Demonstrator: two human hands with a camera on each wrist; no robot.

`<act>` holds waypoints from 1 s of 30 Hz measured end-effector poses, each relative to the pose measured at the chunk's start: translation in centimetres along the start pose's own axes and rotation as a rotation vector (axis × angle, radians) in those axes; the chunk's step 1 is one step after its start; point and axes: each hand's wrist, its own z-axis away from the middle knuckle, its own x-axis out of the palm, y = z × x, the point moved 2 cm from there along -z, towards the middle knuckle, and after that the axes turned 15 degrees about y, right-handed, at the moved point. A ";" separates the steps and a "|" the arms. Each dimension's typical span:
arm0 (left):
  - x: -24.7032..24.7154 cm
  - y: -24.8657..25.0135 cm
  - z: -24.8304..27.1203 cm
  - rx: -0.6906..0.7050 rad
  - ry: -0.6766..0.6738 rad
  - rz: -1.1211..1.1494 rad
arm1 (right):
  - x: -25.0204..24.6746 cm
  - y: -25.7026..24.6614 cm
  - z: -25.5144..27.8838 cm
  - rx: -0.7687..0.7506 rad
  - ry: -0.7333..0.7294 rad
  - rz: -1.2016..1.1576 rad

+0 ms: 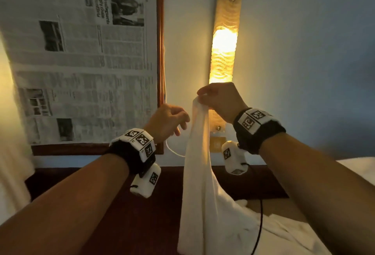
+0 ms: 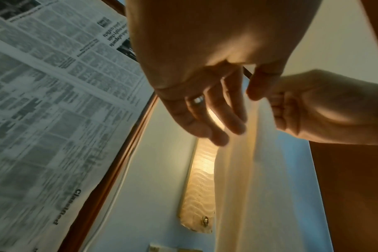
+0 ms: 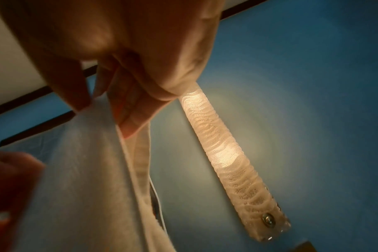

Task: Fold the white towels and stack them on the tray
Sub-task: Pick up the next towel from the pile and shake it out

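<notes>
The right hand (image 1: 220,102) pinches the top corner of a long white cotton towel (image 1: 199,173) between thumb and curled fingers, holding it up in front of the tall, lit amber glass wall lamp (image 1: 224,51), toward twelve o'clock. From that pinch the towel hangs almost straight down, its long axis vertical, gathered into a narrow rope near the top and spreading wider toward six o'clock, where its lower end merges with a rumpled heap of white cloth (image 1: 284,232) on the dark surface below. The left hand (image 1: 168,121) holds nothing: its fingers are loosely spread and relaxed, and it sits just beside the hanging edge, at about nine o'clock from the towel and a little lower than the right hand. In the left wrist view the fingertips (image 2: 220,139) lie very near the cloth; whether they touch it cannot be told. The next move probably turns on this: the free edge lies immediately to the right of the left hand, so that hand is the nearer one to run along the top hem and find the second corner. No tray is in view. A framed newspaper page (image 1: 81,55) hangs on the wall at ten o'clock.
</notes>
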 end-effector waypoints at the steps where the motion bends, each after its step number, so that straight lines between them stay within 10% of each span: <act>1: -0.9 -0.2 -0.2 0.022 0.046 -0.012 | 0.2 -0.5 0.5 -0.004 0.009 0.016; 15: -2.2 2.6 0.5 -0.238 -0.264 0.550 | -2.0 -6.1 4.6 -0.084 0.065 0.187; 24: -5.0 8.6 0.6 0.393 0.028 0.039 | -3.2 -5.5 6.8 -0.010 -0.125 0.406; 30: -8.1 10.2 -0.7 0.302 0.217 0.299 | -6.0 4.8 10.7 0.262 -0.097 0.402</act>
